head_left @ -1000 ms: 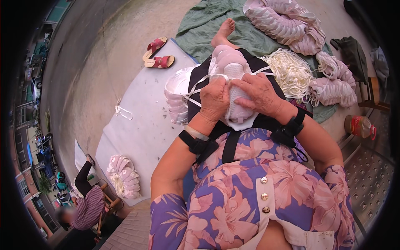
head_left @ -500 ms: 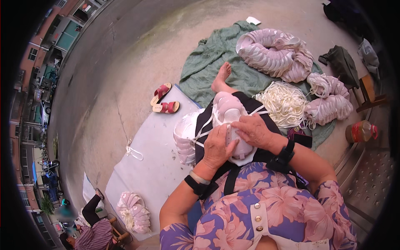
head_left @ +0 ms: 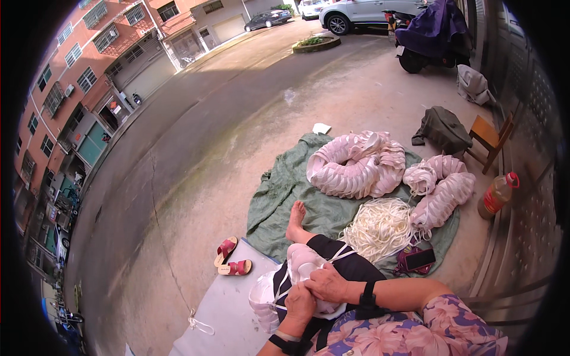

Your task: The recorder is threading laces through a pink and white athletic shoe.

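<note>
A pale pink shoe upper rests on my lap over black trousers, and white shoelaces trail from both its sides. My left hand is closed on the upper's near part, fingers bent. Just right of it and almost touching, my right hand pinches at the upper's edge. What lies between the fingertips is hidden, so a lace there cannot be made out. Left of my leg stands a stack of nested white-pink uppers. A heap of loose white laces lies to the right.
Beyond my bare foot, coiled stacks of uppers lie on a green cloth. A phone, a red-capped bottle and a wooden chair are at right. Red sandals sit beside the pale sheet.
The view has tilted up, showing the street, parked vehicles and buildings. My hands have closed together at the upper; before, the left fingers lay across it with the thumb apart.
</note>
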`<move>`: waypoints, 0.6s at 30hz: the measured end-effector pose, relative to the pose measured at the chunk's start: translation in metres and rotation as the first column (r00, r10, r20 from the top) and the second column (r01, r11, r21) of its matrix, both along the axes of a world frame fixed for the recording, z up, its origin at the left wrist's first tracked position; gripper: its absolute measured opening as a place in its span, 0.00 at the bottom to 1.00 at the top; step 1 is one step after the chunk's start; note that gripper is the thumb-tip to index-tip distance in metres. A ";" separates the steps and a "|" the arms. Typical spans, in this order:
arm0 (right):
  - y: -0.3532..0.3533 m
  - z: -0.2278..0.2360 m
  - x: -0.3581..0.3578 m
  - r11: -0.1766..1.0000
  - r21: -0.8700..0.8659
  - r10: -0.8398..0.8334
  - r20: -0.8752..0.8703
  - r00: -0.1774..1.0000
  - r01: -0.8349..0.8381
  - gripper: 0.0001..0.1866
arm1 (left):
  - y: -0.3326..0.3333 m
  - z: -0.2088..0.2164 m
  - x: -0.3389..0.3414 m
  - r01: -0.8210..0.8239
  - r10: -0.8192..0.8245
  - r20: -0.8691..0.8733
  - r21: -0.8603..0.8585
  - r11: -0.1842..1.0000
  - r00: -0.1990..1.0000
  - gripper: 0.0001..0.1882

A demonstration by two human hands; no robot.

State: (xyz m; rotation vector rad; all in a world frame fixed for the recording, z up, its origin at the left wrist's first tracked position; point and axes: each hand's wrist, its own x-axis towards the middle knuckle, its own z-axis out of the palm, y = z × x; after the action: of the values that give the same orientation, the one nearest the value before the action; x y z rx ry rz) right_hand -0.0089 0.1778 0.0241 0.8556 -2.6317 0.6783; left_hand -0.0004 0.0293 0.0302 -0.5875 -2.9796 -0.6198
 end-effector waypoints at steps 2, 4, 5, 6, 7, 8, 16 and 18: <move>-0.001 -0.003 -0.002 1.000 -0.003 -0.008 0.003 1.000 0.008 0.07 | -0.003 -0.004 -0.005 -0.011 0.011 0.002 0.057 0.998 1.000 0.06; -0.004 -0.008 -0.005 0.997 0.062 -0.040 0.034 0.999 0.038 0.09 | -0.006 -0.001 -0.006 -0.005 0.004 0.012 0.073 0.997 1.000 0.06; -0.004 -0.010 -0.006 0.997 0.058 -0.043 0.031 0.999 0.042 0.09 | -0.007 0.001 -0.007 0.002 -0.004 0.027 0.091 0.996 1.000 0.07; -0.006 -0.010 -0.007 0.995 0.091 -0.055 0.046 0.997 0.050 0.10 | -0.009 -0.002 -0.006 0.002 -0.004 0.022 0.088 0.996 1.000 0.07; -0.007 -0.010 -0.008 0.991 0.124 -0.067 0.060 0.996 0.060 0.11 | -0.012 -0.007 -0.005 0.003 -0.006 0.017 0.157 0.988 1.000 0.07; -0.006 -0.010 -0.008 0.991 0.121 -0.069 0.055 0.996 0.062 0.11 | -0.014 -0.010 -0.005 0.007 -0.009 0.011 0.224 0.975 1.000 0.08; -0.007 -0.011 0.007 0.983 0.181 -0.045 0.016 0.999 0.041 0.07 | -0.023 -0.018 0.002 0.030 -0.052 0.053 0.364 0.931 0.997 0.11; -0.012 -0.010 0.011 0.984 0.177 -0.039 0.023 0.999 0.034 0.07 | -0.026 -0.020 0.008 0.014 -0.040 0.057 0.388 0.922 0.998 0.11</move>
State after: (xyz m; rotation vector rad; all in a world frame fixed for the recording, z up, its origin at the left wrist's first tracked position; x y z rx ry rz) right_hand 0.0021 0.1661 0.0145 0.8489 -2.7555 0.4551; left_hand 0.0071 0.0034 0.0101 -0.5825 -2.7844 -1.2127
